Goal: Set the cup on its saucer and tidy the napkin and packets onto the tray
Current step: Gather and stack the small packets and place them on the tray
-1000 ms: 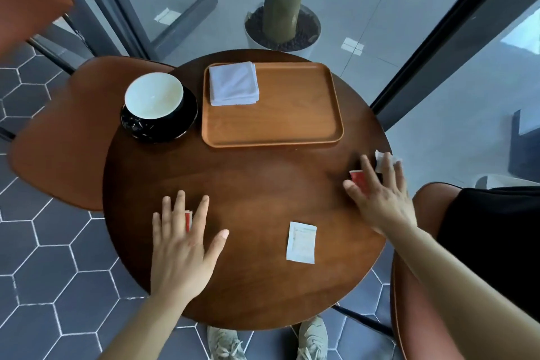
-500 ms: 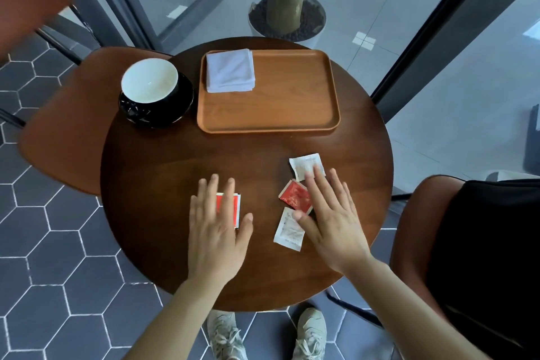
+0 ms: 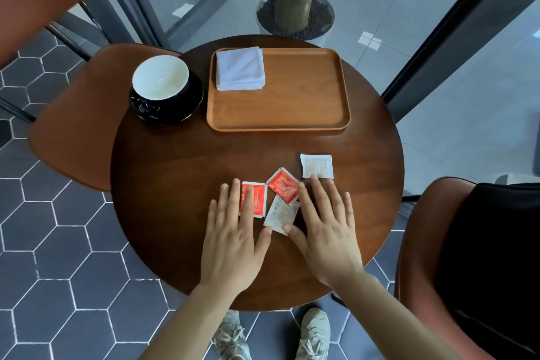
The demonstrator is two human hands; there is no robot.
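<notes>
Both hands flat, fingers spread, gripping nothing — left hand and right hand corral four packets at centre frame, likely for one pickup. Tray above holds napkin; cup on saucer, upper left.

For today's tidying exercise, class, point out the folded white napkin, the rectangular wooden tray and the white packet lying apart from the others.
Folded white napkin (image 3: 240, 68): head view, middle of its top fold.
Rectangular wooden tray (image 3: 304, 96): head view, bare floor.
White packet lying apart (image 3: 317, 166): head view, its centre.
</notes>
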